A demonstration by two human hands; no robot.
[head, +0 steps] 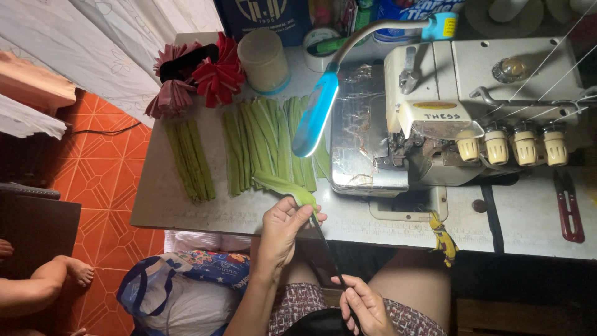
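Note:
My left hand (283, 229) pinches the end of a green fabric tube (283, 185) at the table's front edge. My right hand (364, 303), low over my lap, grips a thin dark rod (328, 252) that runs up into the tube's end by my left fingers. Behind the tube lie a wide row of finished green fabric strips (264, 143) and a smaller bundle of them (189, 158) to the left.
An overlock sewing machine (472, 106) with a blue gooseneck lamp (316, 115) fills the table's right. Red and pink fabric flowers (199, 74), a plastic cup (264, 60) and tape roll stand behind. Red snips (569, 205) lie far right. A bag (180, 286) sits on the orange floor.

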